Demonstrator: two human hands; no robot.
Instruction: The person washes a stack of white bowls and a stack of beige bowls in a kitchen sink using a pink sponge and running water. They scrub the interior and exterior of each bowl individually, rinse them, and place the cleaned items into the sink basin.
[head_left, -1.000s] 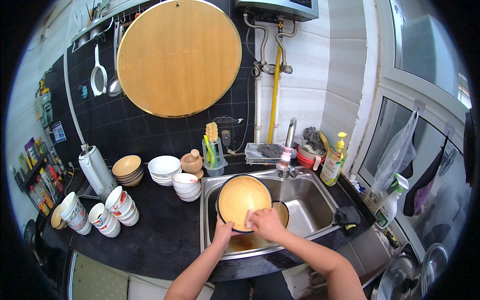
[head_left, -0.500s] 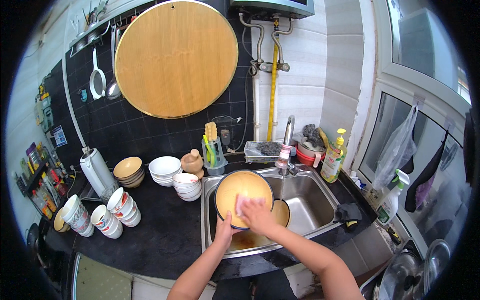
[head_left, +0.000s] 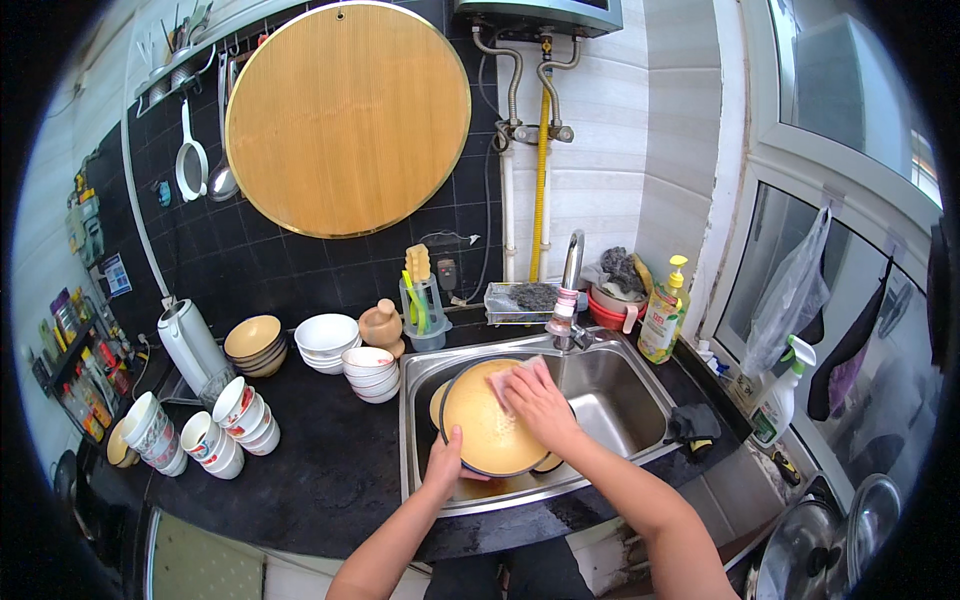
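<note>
Over the left part of the steel sink [head_left: 625, 400], my left hand [head_left: 447, 464] grips the lower left rim of a yellow bowl [head_left: 485, 430] with a dark rim. The bowl is tilted so its inside faces up toward me. In my right hand [head_left: 540, 405] is a pink dishcloth [head_left: 502, 382], pressed against the bowl's inner upper right side. Whitish streaks show on the yellow surface beside the cloth. Part of another yellow bowl [head_left: 436, 405] peeks out behind the held one, in the sink. The tap [head_left: 573, 265] stands behind the basin.
Stacked white bowls [head_left: 328, 335], yellow bowls [head_left: 254, 338] and patterned cups [head_left: 245, 410] line the counter at left, near a kettle [head_left: 192, 340]. A soap bottle [head_left: 664, 310] stands behind the sink's right corner. A spray bottle [head_left: 783, 395] is farther right.
The bowl has shifted slightly right and down and tipped differently. My right hand with the dishcloth has moved from the bowl's middle to its upper right side.
</note>
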